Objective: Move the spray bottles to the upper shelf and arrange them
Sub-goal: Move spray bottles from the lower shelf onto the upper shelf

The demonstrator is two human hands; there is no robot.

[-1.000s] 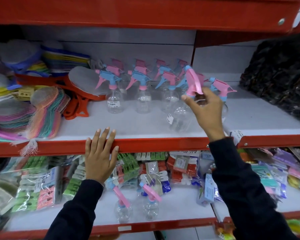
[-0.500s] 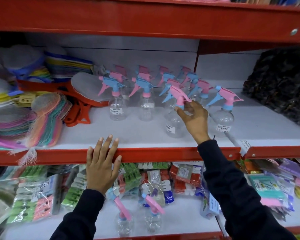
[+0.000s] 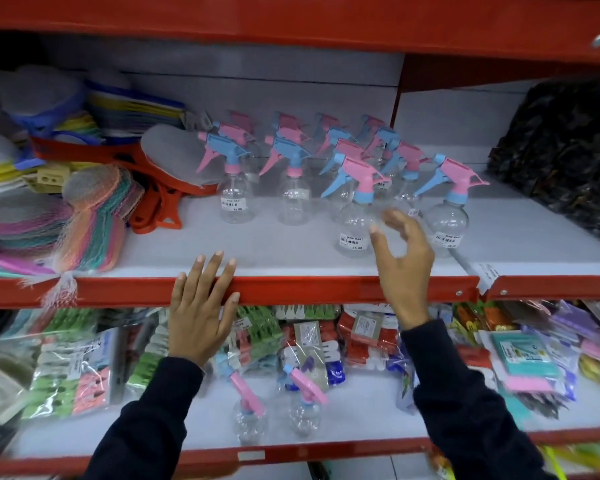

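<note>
Two spray bottles (image 3: 250, 415) stand upright on the lower shelf (image 3: 343, 410), at about 6 o'clock from the left hand (image 3: 198, 313) and 7 o'clock from the right hand (image 3: 404, 258), nearer the left. The left hand lies flat and spread on the red edge of the upper shelf (image 3: 291, 289), holding nothing. The right hand is wide open and empty, just beside the front bottle (image 3: 355, 216) at its 11 o'clock; whether it touches is unclear.

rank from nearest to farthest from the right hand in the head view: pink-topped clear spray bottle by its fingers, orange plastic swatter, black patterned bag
1. Pink-topped clear spray bottle, just left of the right hand.
2. Black patterned bag, up right.
3. Orange plastic swatter, far left.
</note>
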